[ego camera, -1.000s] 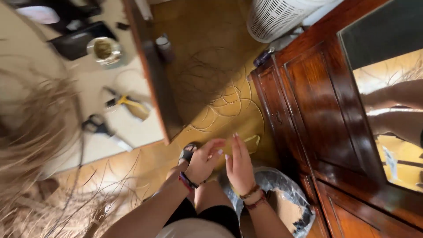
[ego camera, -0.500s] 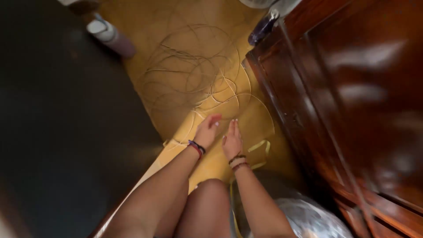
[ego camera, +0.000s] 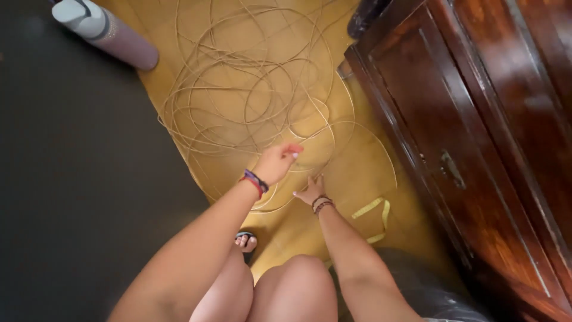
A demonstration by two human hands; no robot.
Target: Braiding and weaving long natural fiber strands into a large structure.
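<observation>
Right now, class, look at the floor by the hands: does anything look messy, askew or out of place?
Yes. Thin cane strands sprawl in loose, overlapping loops over the yellow floor, beside the wooden cabinet. The left hand and right hand reach into them.

loose cane loops (ego camera: 250, 89) covered the floor (ego camera: 357, 173) ahead; the dark wooden cabinet (ego camera: 476, 131) blocked the right, a rolled mat (ego camera: 107, 33) lay far left.

warm, fairly bright light falls on the floor (ego camera: 179, 36) beyond the hands; glare streaks the cabinet (ego camera: 476, 119) to their right. left of the hands lies deep shadow. slight motion blur softens everything, edges worst.
</observation>
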